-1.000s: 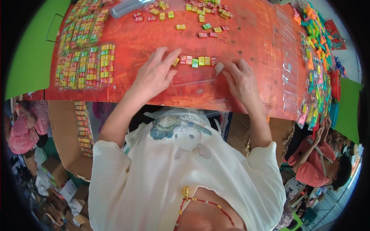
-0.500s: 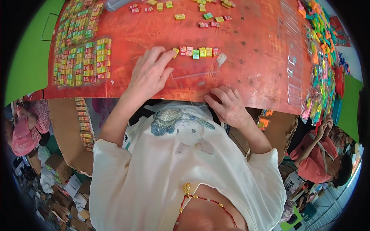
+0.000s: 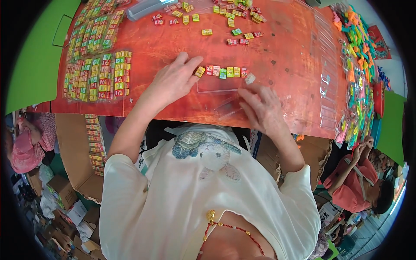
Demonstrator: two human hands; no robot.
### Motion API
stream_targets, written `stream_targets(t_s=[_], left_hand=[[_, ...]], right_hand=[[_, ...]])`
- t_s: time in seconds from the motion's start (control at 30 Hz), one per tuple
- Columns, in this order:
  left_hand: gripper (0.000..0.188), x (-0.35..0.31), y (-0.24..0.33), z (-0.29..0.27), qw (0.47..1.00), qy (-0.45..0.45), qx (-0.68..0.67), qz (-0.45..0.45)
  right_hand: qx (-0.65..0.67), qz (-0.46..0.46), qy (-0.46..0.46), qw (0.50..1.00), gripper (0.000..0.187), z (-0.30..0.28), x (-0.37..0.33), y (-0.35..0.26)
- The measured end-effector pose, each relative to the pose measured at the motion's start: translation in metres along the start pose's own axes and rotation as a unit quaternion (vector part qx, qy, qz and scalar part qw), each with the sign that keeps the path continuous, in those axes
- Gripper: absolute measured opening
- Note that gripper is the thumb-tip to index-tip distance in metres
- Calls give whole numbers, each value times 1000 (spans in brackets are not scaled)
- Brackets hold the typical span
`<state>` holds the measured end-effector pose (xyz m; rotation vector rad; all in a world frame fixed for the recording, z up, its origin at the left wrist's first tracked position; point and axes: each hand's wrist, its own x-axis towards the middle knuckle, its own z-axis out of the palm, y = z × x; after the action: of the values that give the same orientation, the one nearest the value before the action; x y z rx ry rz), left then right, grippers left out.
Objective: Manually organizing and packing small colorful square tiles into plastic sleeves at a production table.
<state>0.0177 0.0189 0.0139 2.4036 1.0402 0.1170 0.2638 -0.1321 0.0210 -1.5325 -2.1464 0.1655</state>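
Left hand (image 3: 173, 80) lies flat and unclenched on the red table (image 3: 286, 52), fingertips touching the 9 o'clock end of a short row of small coloured packets (image 3: 223, 71), gripping nothing. Right hand (image 3: 262, 108) sits at 5 o'clock of that row, fingers pinching a clear plastic sleeve (image 3: 227, 108) lying just below the row. Filled packet sheets (image 3: 97, 73) lie at 9 o'clock, loose packets (image 3: 216, 13) at 12, clear empty sleeves (image 3: 327, 82) at 3.
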Motion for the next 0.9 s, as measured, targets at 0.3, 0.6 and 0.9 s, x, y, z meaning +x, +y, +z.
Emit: stream_targets(t_s=[0.3, 0.6, 0.9], left_hand=[[29, 1, -3, 7, 998, 1, 61, 20], [30, 1, 9, 14, 996, 39, 76, -16], [55, 18, 28, 19, 998, 29, 53, 4]], right_hand=[[-68, 37, -61, 995, 28, 7, 8, 12], [-36, 47, -15, 998, 31, 4, 23, 29], [9, 97, -78, 992, 38, 18, 53, 37]])
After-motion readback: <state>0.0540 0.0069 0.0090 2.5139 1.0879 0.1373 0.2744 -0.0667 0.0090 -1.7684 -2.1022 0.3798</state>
